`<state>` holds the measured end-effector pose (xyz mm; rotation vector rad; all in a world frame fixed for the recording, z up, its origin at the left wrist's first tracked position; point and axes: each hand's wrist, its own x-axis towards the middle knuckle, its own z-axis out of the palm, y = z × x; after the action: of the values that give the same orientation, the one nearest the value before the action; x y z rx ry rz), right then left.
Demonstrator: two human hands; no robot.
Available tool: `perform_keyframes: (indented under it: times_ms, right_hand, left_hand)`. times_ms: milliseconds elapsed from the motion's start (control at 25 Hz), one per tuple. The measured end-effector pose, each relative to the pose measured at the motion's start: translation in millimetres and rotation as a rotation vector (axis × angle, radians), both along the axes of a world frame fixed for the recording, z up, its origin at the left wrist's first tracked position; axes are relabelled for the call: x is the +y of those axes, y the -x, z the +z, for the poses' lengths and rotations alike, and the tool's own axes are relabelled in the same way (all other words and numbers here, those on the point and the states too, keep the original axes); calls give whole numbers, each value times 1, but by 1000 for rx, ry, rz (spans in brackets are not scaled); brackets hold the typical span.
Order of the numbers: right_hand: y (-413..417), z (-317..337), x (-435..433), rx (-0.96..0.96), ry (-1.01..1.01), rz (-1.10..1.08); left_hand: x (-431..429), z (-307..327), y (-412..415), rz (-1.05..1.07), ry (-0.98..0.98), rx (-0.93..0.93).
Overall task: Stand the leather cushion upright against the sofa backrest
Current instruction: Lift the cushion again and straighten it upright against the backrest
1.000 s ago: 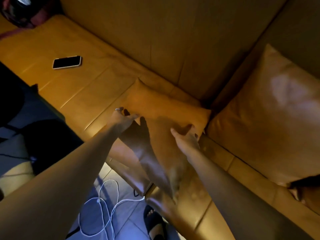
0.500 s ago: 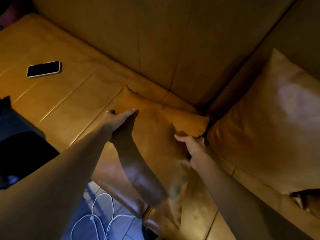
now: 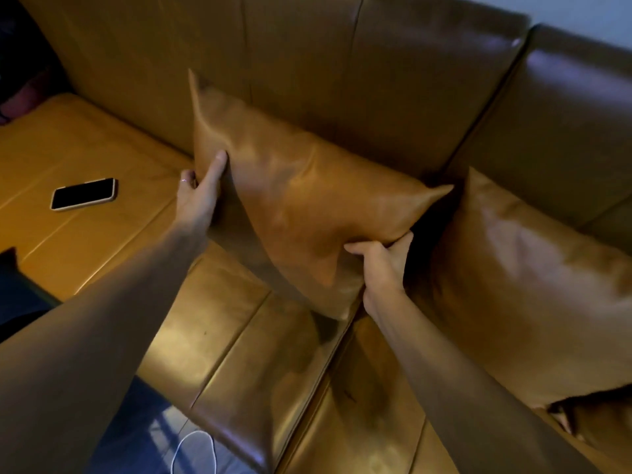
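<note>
at centre frame, left hand point(image 3: 196, 196) and right hand point(image 3: 383, 265) both clutch the leather cushion point(image 3: 294, 213) by its edges, tilting it toward the sofa backrest point(image 3: 307, 63), perhaps already touching.

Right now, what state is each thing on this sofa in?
Leather cushion: lifted, tilted, held at both sides.
Left hand: grip closed on cushion's left edge.
Right hand: grip closed on its lower right edge.
Second cushion: leaning against backrest.
Phone: flat, screen dark.

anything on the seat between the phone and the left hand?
Bare tan leather seat only, in the head view, between the black phone and left hand.
</note>
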<state>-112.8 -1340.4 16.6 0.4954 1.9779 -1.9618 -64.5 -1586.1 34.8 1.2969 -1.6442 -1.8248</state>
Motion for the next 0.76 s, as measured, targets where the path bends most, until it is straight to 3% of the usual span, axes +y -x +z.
perform_keyframes:
  times_ms: [280, 520, 760]
  right_hand:
    - [34, 0, 10, -69, 49, 51]
    - [57, -10, 8, -130, 71, 88]
    - [61, -21, 3, -20, 29, 44]
  left_hand:
    - [22, -17, 37, -345, -193, -155]
    - [34, -31, 64, -113, -349, -152]
    - [41, -40, 65, -161, -351, -128]
